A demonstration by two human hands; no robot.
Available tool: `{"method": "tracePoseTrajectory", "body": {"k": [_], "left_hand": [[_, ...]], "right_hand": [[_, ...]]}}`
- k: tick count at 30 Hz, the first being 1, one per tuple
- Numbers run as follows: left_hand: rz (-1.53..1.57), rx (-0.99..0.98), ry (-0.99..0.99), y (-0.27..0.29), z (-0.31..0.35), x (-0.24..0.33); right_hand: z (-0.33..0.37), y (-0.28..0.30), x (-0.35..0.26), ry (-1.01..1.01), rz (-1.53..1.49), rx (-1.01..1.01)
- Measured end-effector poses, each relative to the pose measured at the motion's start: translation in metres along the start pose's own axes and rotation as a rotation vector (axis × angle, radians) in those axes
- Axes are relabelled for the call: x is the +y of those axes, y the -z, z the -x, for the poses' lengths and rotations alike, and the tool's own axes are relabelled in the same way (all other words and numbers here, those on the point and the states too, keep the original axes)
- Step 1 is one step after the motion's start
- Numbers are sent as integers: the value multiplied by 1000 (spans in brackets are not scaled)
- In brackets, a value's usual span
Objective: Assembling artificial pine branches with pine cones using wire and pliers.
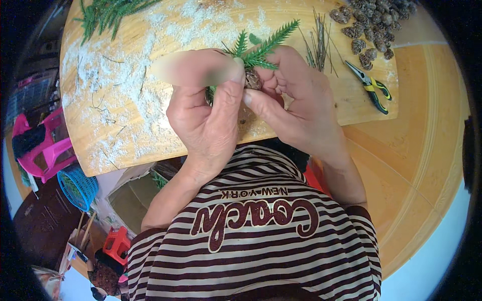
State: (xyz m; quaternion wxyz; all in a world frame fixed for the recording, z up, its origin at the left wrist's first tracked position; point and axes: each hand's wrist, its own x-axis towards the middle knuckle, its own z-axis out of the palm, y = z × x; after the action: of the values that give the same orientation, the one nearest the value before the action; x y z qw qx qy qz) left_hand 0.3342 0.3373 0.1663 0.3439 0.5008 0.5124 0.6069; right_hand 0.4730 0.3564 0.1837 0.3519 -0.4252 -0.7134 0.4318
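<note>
Close together above the wooden table, both my hands are closed around a small bundle. My left hand [211,95] pinches a green artificial fir sprig [263,52] near its base, its needled tips fanning up and to the right. Just below the sprig sits a brown pine cone [252,79], which the thumb and curled fingers of my right hand [301,98] grip. Where the sprig meets the cone is partly hidden by my fingers. A bit of green also shows beneath my left palm. Part of the picture over my left fingers is blurred.
White flakes are scattered over the wooden table [150,143]. More fir sprigs [108,17] lie at the far left. Thin brown wire stems [319,42], yellow-black pliers [369,86] and a heap of pine cones [374,22] are on the right. A blue basket [79,186] stands below left.
</note>
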Motion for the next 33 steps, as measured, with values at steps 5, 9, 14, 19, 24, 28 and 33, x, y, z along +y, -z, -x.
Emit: {"method": "tracePoseTrajectory", "body": {"k": [5, 9, 14, 19, 24, 28, 33], "left_hand": [[66, 32, -5, -2, 0, 1], [149, 21, 11, 0, -1, 1], [105, -33, 19, 9, -1, -2], [-246, -142, -203, 27, -17, -5], [-285, -188, -142, 27, -15, -2], [-303, -209, -143, 23, -13, 2], [-323, -225, -139, 23, -13, 6]], "right_hand": [[0, -4, 3, -28, -72, -18], [0, -6, 3, -72, -151, -40], [2, -7, 6, -96, -165, -81], [7, 2, 1, -97, -252, 67], [-8, 23, -14, 415, 270, 326], [-27, 12, -15, 446, 405, 187], [-25, 9, 3, 402, 319, 129]]}}
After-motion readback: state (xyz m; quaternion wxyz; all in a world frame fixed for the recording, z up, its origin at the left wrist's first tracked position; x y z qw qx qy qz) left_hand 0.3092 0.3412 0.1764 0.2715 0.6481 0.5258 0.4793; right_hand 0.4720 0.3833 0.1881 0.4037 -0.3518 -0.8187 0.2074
